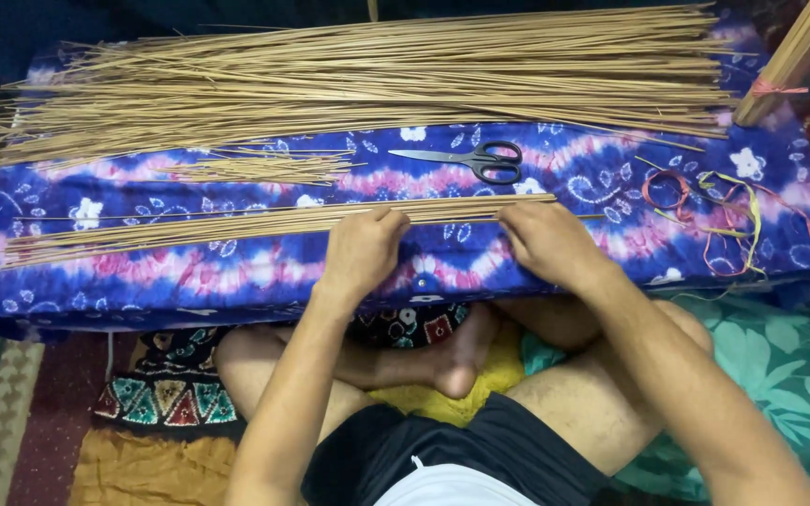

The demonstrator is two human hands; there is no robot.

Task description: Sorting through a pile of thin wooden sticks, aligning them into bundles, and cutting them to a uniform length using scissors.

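Both hands, the left hand (360, 248) and right hand (544, 239), press a thin row of sticks (264, 222) flat on the blue cloth (480, 267), grip closed on them, while the big pile of sticks (367, 80) waits behind, untouched.

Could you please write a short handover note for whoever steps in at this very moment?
Left hand and right hand: both rest on the thin row of tan sticks laid across the blue-and-pink patterned cloth; whether either grip is closed cannot be told.
Large loose pile of long tan sticks lies behind, short offcuts between.
Black-handled scissors lie untouched.
Coloured rubber bands lie at right, unused.
Nothing bundled yet.
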